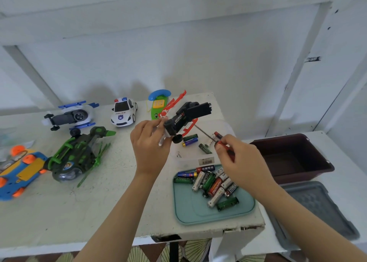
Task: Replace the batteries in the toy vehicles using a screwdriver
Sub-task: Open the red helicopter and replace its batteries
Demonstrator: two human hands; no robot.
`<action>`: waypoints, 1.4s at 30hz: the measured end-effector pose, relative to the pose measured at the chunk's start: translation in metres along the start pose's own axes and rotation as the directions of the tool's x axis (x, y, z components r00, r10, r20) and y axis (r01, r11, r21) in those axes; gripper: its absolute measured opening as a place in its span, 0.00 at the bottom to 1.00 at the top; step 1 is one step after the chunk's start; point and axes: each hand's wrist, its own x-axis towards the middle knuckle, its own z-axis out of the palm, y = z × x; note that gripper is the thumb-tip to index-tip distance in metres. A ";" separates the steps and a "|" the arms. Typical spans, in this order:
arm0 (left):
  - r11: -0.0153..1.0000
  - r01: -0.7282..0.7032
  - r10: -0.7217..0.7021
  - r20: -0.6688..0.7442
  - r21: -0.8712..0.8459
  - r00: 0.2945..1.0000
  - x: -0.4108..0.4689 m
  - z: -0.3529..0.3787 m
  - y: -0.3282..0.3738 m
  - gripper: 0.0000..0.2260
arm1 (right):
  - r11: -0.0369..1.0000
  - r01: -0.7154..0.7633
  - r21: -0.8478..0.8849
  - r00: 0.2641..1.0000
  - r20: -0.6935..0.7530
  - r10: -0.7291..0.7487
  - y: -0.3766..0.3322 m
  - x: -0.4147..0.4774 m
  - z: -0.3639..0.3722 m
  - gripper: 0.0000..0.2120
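Note:
My left hand (148,142) grips a black, white and red toy vehicle (188,115) above the table, its underside turned up with a black battery lying in the open compartment. My right hand (236,156) pinches the red handle of a screwdriver (210,137); the thin shaft points up and left toward the toy. Below my hands, a teal tray (190,210) holds several batteries (214,184). A few loose batteries (190,140) lie on a clear lid under the toy.
On the white table (99,206) sit a white police car (124,112), a blue-white helicopter (71,115), a green-black toy (79,156), a blue-orange car (17,172) and a toy phone (158,102). A dark brown bin (292,158) and a grey lid (317,208) stand to the right.

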 end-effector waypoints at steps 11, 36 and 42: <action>0.996 0.014 -0.013 0.012 -0.091 1.000 0.001 -0.007 0.007 0.13 | 0.990 0.141 -0.003 0.987 0.076 -0.141 -0.018 0.012 0.001 0.06; 0.989 0.136 -0.138 -0.023 -0.059 0.990 0.002 0.003 0.024 0.13 | 0.999 0.041 -0.022 0.999 -0.027 -0.041 -0.038 -0.003 0.030 0.08; 0.993 0.081 -0.082 0.000 -0.085 0.997 -0.001 -0.001 0.015 0.15 | 1.000 -0.025 0.019 0.999 -0.037 0.026 -0.018 0.009 0.020 0.09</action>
